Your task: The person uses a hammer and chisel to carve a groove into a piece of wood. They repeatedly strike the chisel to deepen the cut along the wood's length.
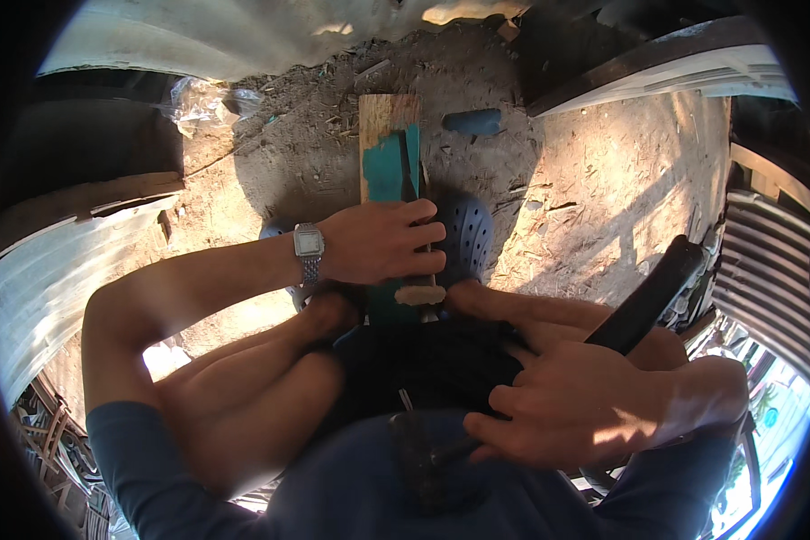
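My left hand (pixel 382 241), with a silver watch (pixel 308 243) on its wrist, is closed around a chisel. The chisel (pixel 420 294) has a worn, pale butt end showing below my fingers, and its dark narrow blade points away from me along the plank. Under it lies a wooden plank (pixel 389 112), partly painted teal, between my feet. At the lower right, my right hand (pixel 567 405) grips a hammer (pixel 643 301) by its black handle. The dark hammer head is close to my torso, apart from the chisel and somewhat blurred.
My blue clog (pixel 468 236) stands right of the plank. A flat blue piece (pixel 473 121) lies on the dirt floor (pixel 603 180) beyond it. Clear plastic (pixel 209 103) sits at the far left. Corrugated sheeting (pixel 769 279) stands at the right, and curved pale sheets border the far and left sides.
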{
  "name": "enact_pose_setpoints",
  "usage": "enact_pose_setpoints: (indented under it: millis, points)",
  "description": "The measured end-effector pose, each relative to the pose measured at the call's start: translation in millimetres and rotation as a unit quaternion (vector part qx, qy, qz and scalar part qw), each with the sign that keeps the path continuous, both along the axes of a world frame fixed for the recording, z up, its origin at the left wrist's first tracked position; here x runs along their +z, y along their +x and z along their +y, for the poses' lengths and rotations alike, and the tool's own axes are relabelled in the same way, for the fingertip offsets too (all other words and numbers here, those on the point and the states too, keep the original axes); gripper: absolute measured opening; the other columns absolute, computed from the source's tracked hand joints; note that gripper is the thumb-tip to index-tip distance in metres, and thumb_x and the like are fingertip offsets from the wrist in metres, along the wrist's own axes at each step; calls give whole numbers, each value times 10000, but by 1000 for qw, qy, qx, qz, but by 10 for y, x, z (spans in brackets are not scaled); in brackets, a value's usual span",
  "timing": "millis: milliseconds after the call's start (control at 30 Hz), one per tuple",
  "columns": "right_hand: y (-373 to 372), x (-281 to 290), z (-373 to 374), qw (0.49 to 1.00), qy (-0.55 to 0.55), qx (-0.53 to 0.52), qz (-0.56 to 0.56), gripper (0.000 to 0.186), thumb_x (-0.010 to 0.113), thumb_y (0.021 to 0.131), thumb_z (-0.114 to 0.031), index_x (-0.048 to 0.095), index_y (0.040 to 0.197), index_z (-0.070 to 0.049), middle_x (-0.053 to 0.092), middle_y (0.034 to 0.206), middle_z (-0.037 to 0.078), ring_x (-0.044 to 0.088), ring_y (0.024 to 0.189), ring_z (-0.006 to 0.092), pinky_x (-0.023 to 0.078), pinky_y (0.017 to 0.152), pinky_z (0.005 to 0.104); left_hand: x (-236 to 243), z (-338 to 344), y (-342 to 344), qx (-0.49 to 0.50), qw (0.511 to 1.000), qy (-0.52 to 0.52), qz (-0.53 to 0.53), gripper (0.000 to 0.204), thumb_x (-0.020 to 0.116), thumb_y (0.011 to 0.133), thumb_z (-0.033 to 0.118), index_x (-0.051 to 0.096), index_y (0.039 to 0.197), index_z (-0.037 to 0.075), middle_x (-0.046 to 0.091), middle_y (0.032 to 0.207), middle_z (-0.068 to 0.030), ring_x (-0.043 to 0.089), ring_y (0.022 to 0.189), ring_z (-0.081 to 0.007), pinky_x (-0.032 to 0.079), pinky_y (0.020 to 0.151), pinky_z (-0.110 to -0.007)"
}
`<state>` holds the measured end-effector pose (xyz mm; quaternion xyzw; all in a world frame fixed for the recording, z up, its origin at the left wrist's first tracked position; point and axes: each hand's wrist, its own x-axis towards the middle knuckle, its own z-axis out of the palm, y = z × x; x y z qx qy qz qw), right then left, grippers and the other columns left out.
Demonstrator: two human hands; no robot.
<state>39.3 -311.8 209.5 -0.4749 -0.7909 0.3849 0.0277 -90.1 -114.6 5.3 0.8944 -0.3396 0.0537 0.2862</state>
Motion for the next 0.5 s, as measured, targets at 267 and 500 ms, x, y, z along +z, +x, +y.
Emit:
enact_pose_setpoints:
  millis: [267,500]
  points:
    - [-144,76,-67,997,-11,26,-70,163,637,933,-170,622,810,-64,585,666,26,592,500,174,507,505,336,-29,-26,-8,6,1000,8,2,264,652,845,193,555,1089,165,536,1142,-48,511,1197,-276,583,891,-350]
    - [-57,107,74,988,-118,-1,-96,344,631,986,-344,666,881,-18,556,559,95,690,635,287,575,677,393,-80,163,62,52,997,38,33,280,668,836,198,577,1099,164,536,1160,-68,503,1226,-288,585,916,-360]
